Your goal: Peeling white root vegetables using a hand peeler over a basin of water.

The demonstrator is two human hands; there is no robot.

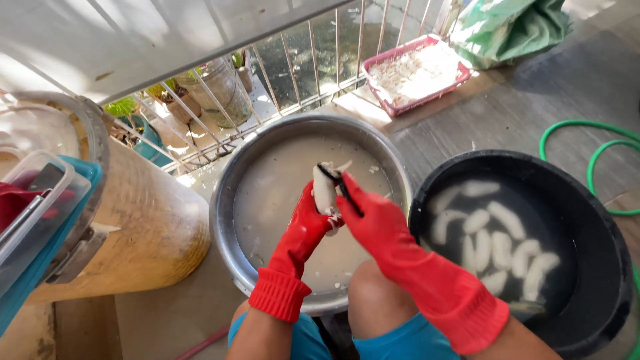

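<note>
Gripping pale banana point(325, 190), left hand point(308, 223), right hand point(368, 215) with peeler point(341, 189)

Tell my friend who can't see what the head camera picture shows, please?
Two hands in red rubber gloves work over a big metal basin of cloudy water: the left hand holds a pale peeled piece, and the right hand presses a dark tool against it. To the right, a black tub of water holds many similar pale pieces.

Red rubber gloves point(373, 220), blue shorts point(407, 340)
</note>
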